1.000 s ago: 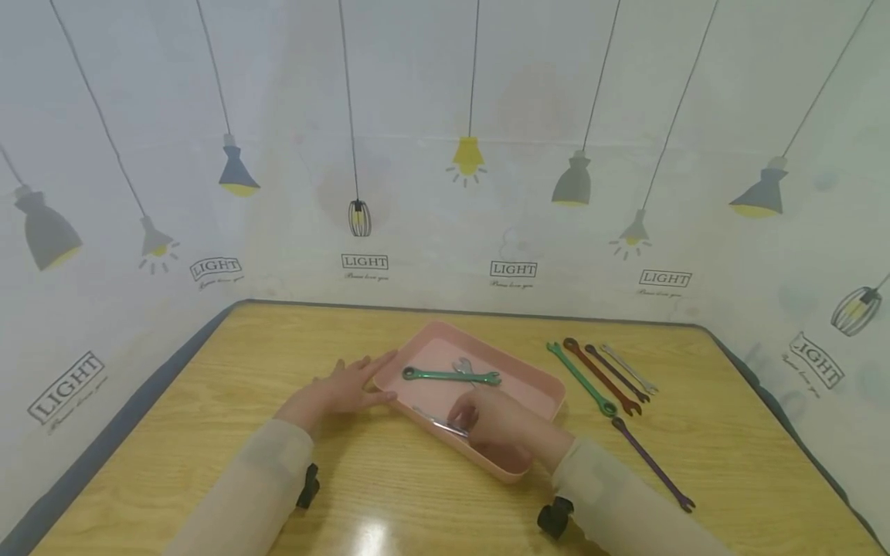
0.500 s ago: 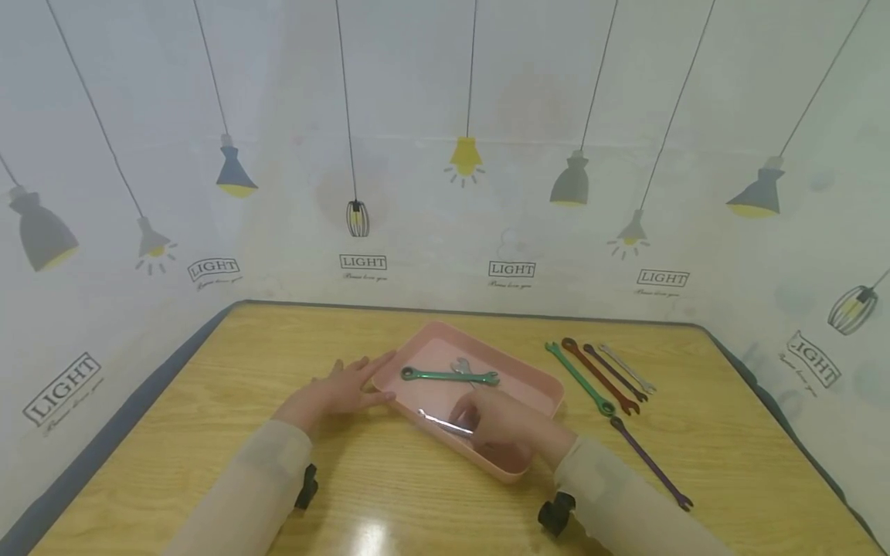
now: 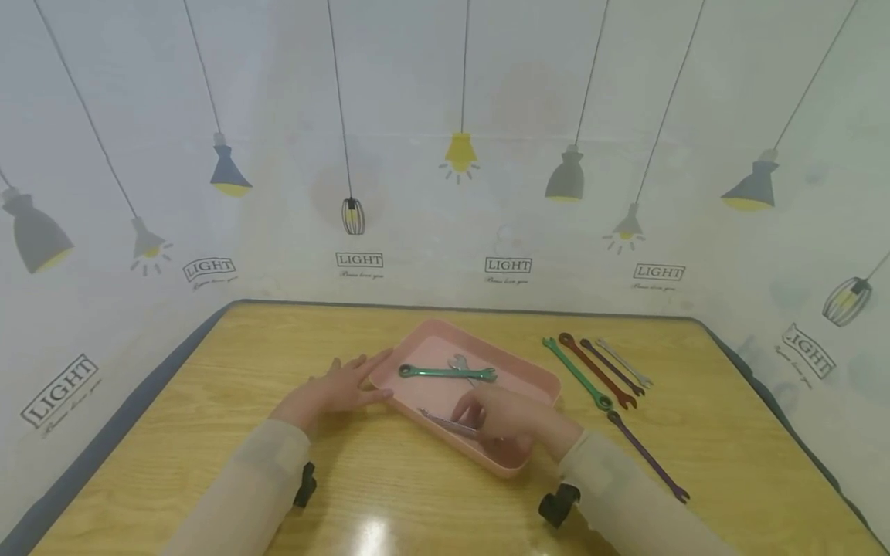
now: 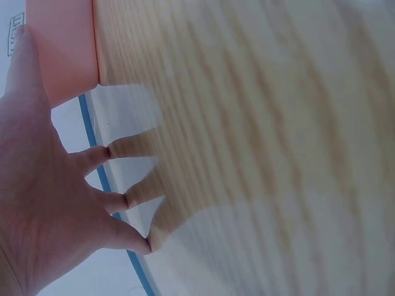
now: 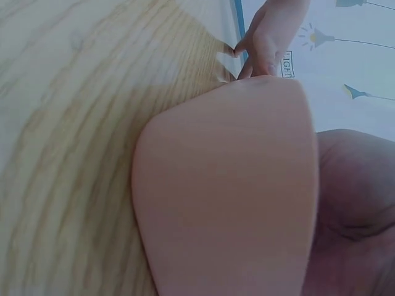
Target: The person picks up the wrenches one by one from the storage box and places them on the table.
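A pink tray (image 3: 431, 349) sits at an angle on the wooden table. My left hand (image 3: 341, 388) lies at its left corner with fingers spread, the thumb and forefinger against the wall; the left wrist view shows this hand (image 4: 55, 203) and other fingertips on the tabletop. Reaching into the tray, my right hand (image 3: 507, 415) pinches a silver wrench (image 3: 445, 422) near the front wall. Its far end is hidden by the hand. A green wrench (image 3: 445, 373) lies across another silver wrench (image 3: 459, 361) inside. In the right wrist view the tray's wall (image 5: 228, 185) covers most of the hand (image 5: 355, 216).
Right of the tray, a green wrench (image 3: 577, 373), a red wrench (image 3: 598, 371), a dark purple wrench (image 3: 612, 367) and a small silver wrench (image 3: 623, 361) lie side by side. A purple wrench (image 3: 648, 455) lies nearer. A patterned curtain (image 3: 417, 154) stands behind the table.
The silver wrench in my right hand has shifted slightly to the right along the tray's front wall, and its shine has changed. My left hand keeps its place; the head view has turned slightly.
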`<control>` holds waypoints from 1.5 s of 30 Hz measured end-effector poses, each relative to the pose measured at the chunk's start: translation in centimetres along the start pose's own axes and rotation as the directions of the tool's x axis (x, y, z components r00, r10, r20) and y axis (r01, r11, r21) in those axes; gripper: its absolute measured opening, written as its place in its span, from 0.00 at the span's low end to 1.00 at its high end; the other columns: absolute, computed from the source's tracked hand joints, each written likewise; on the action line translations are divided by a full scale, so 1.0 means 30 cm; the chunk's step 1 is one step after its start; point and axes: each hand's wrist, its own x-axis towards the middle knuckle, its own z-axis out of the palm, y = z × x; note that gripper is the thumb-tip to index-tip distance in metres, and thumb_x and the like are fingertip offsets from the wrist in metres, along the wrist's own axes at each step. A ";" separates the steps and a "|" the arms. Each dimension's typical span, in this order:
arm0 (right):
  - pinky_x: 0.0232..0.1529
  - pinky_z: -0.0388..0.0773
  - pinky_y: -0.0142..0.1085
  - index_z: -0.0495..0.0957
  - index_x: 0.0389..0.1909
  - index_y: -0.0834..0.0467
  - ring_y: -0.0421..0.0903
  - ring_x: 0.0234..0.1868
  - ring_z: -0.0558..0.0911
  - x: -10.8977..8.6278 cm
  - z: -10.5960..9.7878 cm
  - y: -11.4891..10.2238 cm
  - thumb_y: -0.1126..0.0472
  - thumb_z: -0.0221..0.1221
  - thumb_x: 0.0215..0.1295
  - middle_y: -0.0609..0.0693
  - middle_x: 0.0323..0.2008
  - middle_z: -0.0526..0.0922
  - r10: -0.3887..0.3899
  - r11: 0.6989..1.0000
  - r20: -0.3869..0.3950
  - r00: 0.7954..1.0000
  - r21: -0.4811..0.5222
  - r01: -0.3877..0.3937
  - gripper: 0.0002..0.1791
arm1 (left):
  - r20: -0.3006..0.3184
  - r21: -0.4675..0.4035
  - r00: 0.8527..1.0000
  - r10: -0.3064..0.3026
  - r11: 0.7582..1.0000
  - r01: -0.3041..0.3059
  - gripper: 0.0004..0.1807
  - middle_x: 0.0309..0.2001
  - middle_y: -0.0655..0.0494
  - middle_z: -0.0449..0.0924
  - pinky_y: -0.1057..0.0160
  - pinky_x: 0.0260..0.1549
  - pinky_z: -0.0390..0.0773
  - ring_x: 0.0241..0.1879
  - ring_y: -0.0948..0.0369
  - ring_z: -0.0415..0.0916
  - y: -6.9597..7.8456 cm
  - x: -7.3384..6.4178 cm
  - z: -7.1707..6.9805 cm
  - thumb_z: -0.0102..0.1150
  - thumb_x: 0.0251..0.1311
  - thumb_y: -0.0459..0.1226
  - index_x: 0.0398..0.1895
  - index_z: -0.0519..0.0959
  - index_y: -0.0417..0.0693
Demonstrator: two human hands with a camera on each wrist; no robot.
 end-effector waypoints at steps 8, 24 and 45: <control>0.37 0.81 0.38 0.82 0.46 0.46 0.45 0.40 0.78 -0.021 -0.040 0.030 0.76 0.62 0.48 0.43 0.38 0.80 -0.066 0.998 -0.060 0.996 -0.015 0.065 0.27 | -0.002 0.004 1.000 -0.008 1.000 0.008 0.45 0.76 0.38 0.42 0.17 0.52 0.36 0.69 0.25 0.31 -0.007 0.010 0.002 0.44 0.63 0.68 0.78 0.40 0.71; 0.25 0.81 0.38 0.80 0.52 0.58 0.47 0.30 0.79 -0.156 -0.146 0.090 0.77 0.63 0.55 0.50 0.35 0.80 -0.166 0.976 -0.182 0.969 0.111 0.188 0.23 | 0.009 0.008 1.000 -0.007 1.000 0.007 0.45 0.76 0.39 0.40 0.17 0.52 0.35 0.69 0.26 0.31 -0.014 0.012 0.003 0.44 0.63 0.68 0.78 0.38 0.73; 0.27 0.82 0.38 0.74 0.57 0.67 0.53 0.32 0.81 -0.394 -0.199 0.246 0.77 0.59 0.58 0.57 0.39 0.78 -0.099 0.966 -0.216 0.971 0.212 0.145 0.24 | 0.010 0.005 1.000 -0.005 1.000 0.005 0.46 0.76 0.38 0.41 0.17 0.52 0.36 0.69 0.25 0.32 -0.009 0.005 0.006 0.44 0.62 0.69 0.78 0.39 0.71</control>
